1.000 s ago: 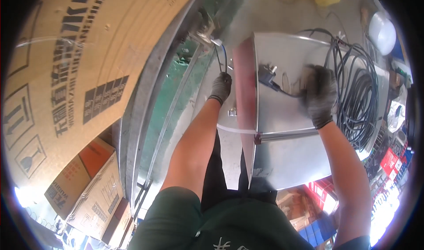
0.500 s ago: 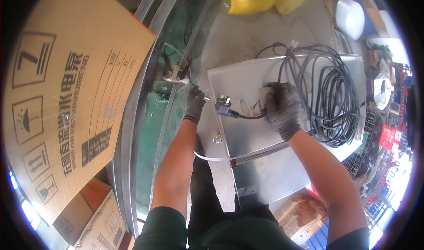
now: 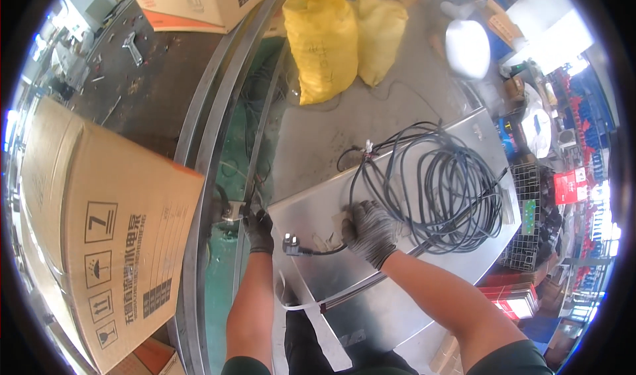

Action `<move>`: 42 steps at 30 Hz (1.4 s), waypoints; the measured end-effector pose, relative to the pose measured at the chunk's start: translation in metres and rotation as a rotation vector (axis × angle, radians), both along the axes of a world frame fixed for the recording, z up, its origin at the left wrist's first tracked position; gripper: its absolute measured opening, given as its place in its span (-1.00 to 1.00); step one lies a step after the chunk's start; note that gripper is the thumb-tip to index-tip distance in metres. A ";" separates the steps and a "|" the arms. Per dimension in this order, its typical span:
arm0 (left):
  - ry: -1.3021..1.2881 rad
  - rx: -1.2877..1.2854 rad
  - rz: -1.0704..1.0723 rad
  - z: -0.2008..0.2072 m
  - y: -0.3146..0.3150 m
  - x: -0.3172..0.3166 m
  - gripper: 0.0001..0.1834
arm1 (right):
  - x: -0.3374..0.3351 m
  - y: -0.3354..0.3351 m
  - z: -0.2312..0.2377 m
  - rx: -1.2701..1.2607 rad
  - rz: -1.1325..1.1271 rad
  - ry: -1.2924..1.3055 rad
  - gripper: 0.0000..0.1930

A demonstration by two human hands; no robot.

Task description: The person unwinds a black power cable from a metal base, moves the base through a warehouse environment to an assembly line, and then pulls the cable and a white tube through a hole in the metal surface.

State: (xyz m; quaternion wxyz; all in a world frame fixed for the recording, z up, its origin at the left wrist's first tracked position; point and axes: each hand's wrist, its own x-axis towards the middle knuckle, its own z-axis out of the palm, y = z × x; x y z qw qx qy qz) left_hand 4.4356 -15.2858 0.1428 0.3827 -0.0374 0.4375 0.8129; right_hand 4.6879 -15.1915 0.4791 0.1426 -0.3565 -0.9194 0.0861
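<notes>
My left hand (image 3: 258, 230), in a grey glove, is closed at the bench edge beside a small pale fitting (image 3: 232, 211) with wires; what its fingers hold is hidden. My right hand (image 3: 372, 234), gloved too, is curled on a silvery metal cabinet (image 3: 311, 206), its fingertips around a small beige piece (image 3: 346, 225). A black plug (image 3: 291, 244) lies on the cabinet between my hands, pins up, and its cord runs under my right hand. Just right of that hand rests a large loose coil of black cable (image 3: 457, 189).
Metal rails (image 3: 212, 103) bound a green surface (image 3: 222, 262) on the left. Cardboard boxes stand beyond them, a large one (image 3: 126, 242) nearest. Two yellow sacks (image 3: 321, 50) sit ahead on the floor. A wire basket (image 3: 523, 236) and a red box (image 3: 571, 186) are at the right.
The view has shifted, bringing the sacks and far bench into fuller sight. My left hand has moved in against the wired fitting. My right hand stays on the cabinet beside the coil.
</notes>
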 end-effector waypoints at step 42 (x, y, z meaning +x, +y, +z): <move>0.312 -0.086 -0.068 0.071 -0.051 -0.033 -0.73 | -0.063 -0.048 0.082 0.025 -0.020 -0.101 -0.74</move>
